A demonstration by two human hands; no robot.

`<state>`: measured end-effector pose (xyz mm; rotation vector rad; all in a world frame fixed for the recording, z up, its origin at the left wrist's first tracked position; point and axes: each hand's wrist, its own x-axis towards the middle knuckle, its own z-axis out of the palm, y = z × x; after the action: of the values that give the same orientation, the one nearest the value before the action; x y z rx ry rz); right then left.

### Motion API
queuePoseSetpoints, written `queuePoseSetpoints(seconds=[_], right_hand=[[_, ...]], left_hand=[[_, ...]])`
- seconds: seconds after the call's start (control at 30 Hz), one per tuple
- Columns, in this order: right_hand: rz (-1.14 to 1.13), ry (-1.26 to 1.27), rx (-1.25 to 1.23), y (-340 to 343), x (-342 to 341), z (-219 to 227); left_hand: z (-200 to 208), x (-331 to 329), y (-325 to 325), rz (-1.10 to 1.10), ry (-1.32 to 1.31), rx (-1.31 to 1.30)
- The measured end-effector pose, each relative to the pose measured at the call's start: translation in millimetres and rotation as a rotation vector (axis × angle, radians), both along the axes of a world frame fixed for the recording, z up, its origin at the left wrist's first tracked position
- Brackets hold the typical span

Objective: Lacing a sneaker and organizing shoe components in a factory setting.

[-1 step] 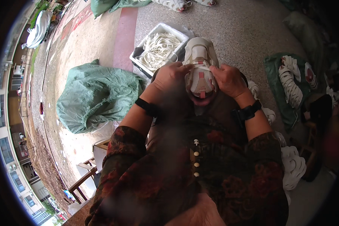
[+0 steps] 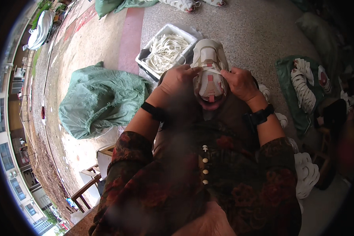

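Note:
A beige sneaker [image 2: 209, 53] with a white mesh tongue and pink accents rests at my knees, its toe pointing away from me. A white shoelace [image 2: 211, 71] crosses over its front. My left hand [image 2: 177, 80] is closed at the shoe's left side, thumb and finger pinching the lace. On the other side, my right hand [image 2: 240, 83] pinches the lace's right part, fingers curled. Between the two hands the lace runs fairly straight. The lower part of the shoe is hidden by the lap and shadow.
Just beyond my left hand, a white box [image 2: 189, 34] holds a tangled heap of white laces [image 2: 168, 49]. A green woven sack [image 2: 102, 100] lies to the left. At the right, several white shoes [image 2: 303, 88] lie on green sacking [image 2: 286, 74]; more pale shoes [image 2: 306, 175] stand beside me.
My right hand has shifted very slightly to the right along the lace. The left hand and the sneaker look the same.

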<state>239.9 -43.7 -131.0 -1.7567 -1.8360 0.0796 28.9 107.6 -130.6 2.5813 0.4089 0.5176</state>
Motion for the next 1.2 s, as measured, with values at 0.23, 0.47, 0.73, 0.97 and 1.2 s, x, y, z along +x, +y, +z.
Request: queuePoseSetpoints(seconds=[0.23, 0.47, 0.73, 0.97, 1.2], right_hand=[[-0.051, 0.044, 0.031, -42.2, 80.0, 1.3], [-0.383, 0.131, -0.186, -199.6, 258.4, 16.7], [-0.464, -0.385, -0.193, -357.5, 322.3, 27.9], [-0.158, -1.242, -0.681, -394.4, 339.4, -8.2], [-0.189, 0.937, -0.741, -111.8, 89.3, 44.3]], left_hand=[[-26.8, -77.9, 47.3, 0.155, -0.055, -0.377], [-29.1, -296.1, 100.3, 0.670, -0.101, -0.593], [-1.6, -443.9, 60.4, 1.091, 0.102, -0.688], [-76.7, -402.5, 48.6, 1.150, 0.548, -0.421], [-5.9, -154.5, 10.4, 0.364, -0.019, -1.445]])
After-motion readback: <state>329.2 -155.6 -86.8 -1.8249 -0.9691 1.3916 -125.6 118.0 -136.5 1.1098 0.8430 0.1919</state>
